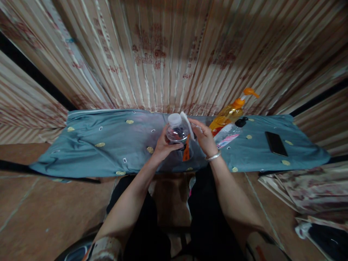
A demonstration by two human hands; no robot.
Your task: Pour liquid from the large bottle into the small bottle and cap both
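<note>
My left hand (163, 145) grips a clear plastic bottle (178, 135) with a white cap, held upright over the near edge of a low table covered in blue-grey cloth (108, 145). My right hand (204, 138), with a silver bangle at the wrist, presses a white cloth or tissue (188, 125) against the bottle's right side. The bottle carries an orange label near its base.
An orange pump bottle (231, 112) and a clear bottle with a black cap (230, 134) lie tilted to the right of my hands. A black phone (276, 143) rests further right. Striped fabric hangs behind; folded fabric lies on the floor at right.
</note>
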